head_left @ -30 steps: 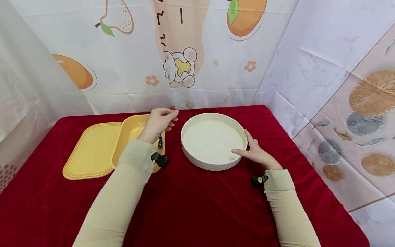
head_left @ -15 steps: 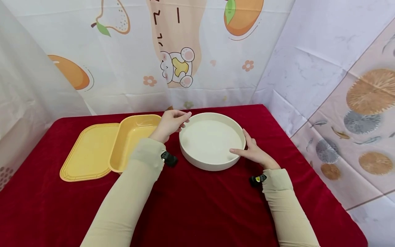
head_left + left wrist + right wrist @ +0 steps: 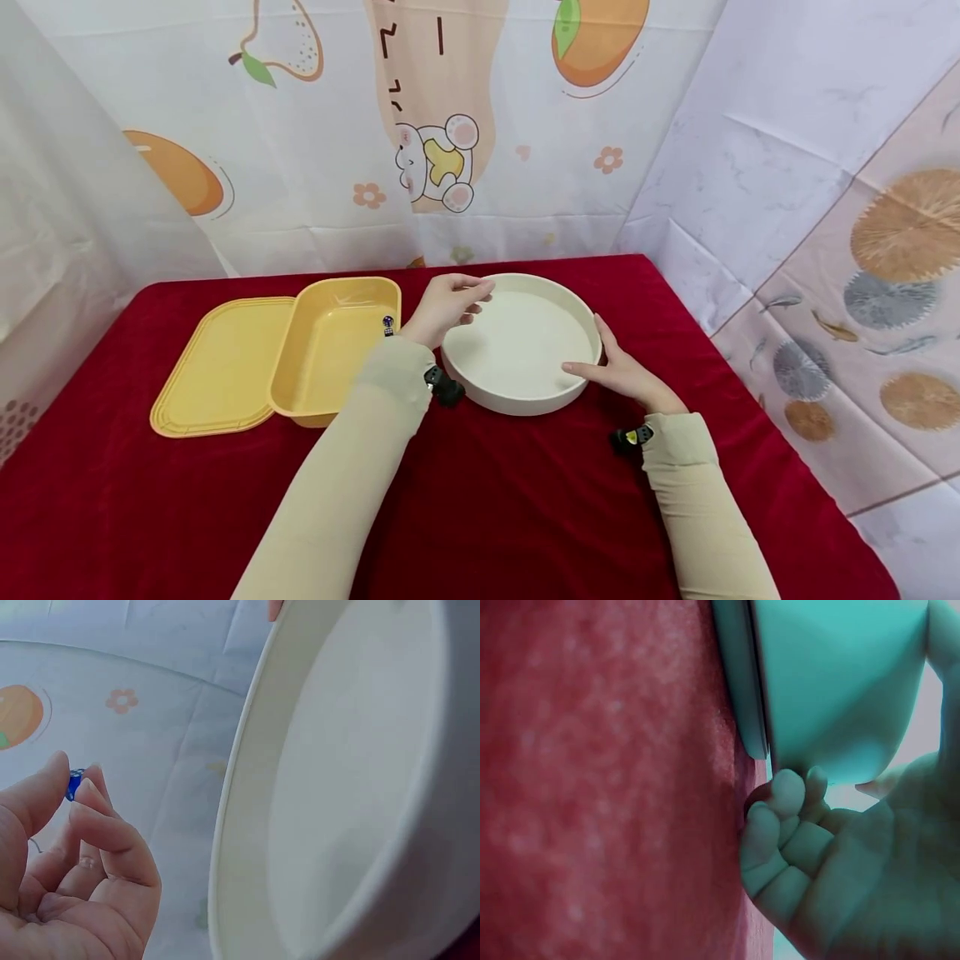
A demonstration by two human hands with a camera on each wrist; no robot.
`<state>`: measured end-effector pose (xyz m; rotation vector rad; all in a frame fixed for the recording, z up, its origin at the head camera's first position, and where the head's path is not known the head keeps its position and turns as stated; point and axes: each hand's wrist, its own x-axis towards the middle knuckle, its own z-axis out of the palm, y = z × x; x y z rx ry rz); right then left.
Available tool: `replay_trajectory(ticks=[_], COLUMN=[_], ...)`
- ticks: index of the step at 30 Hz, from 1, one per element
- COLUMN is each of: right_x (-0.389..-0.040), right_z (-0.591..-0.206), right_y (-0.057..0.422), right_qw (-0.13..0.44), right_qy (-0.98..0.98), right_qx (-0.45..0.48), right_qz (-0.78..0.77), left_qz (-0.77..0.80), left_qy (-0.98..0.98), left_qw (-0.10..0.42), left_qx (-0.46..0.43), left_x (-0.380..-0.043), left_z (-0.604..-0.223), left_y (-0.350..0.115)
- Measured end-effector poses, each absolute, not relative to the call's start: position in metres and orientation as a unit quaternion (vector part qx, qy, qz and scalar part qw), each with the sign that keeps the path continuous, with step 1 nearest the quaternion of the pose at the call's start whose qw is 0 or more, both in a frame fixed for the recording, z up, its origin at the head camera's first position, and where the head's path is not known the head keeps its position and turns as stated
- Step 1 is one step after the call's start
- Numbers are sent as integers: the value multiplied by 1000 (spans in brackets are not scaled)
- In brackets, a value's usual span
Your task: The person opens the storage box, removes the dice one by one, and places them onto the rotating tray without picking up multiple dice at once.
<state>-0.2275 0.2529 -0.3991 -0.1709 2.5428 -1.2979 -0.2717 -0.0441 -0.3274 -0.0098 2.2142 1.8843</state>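
My left hand [image 3: 448, 308] pinches a small blue die [image 3: 74, 784] between thumb and fingertips, over the left rim of a round white tray [image 3: 521, 342]. In the head view the die is hidden by the hand. On the tray's right side, my right hand [image 3: 626, 375] holds the rim, its thumb reaching over the edge and its fingers along the outer wall. The right wrist view has the fingers [image 3: 786, 796] curled close against the tray's wall. Dark blue dice [image 3: 387, 325] lie at the right side of a yellow box [image 3: 315, 367], partly behind the left wrist.
A yellow lid [image 3: 221, 367] lies flat to the left of the box, the box's edge overlapping it. Everything stands on a red cloth-covered table [image 3: 525, 500]. A printed curtain [image 3: 300, 167] hangs behind the table's far edge.
My left hand has moved right, from over the yellow box to over the white tray's left rim. The right hand stays at the tray's right side.
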Motion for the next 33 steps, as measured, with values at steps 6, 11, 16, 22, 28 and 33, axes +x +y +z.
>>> replay_trajectory(ticks=[6,11,16,22,28,33], right_x=[-228,-230,-230,-230,-231,-231], right_z=[-401,-403,-403,-401,-400,-401], right_y=[254,253,253,255,254,254], right_qw=[142,140,138,141,140,141], right_qy=[882,888,896,899,902,899], right_qx=[-64,-63,-57,-55,-57,-56], right_qz=[-445,-433,-418,-410,-405,-412], left_qz=[673,676,676,684,701,707], left_qy=[730,725,727,720,703,696], left_qw=[117,128,116,112,114,123], left_qx=[-9,-20,-27,-36,-32,-36], left_x=[-279,-283,-289,-296,-296,-295], left_z=[-336,-340,-338,-340,-346,-355], left_y=[-33,-28,-24,-16,-6,-1])
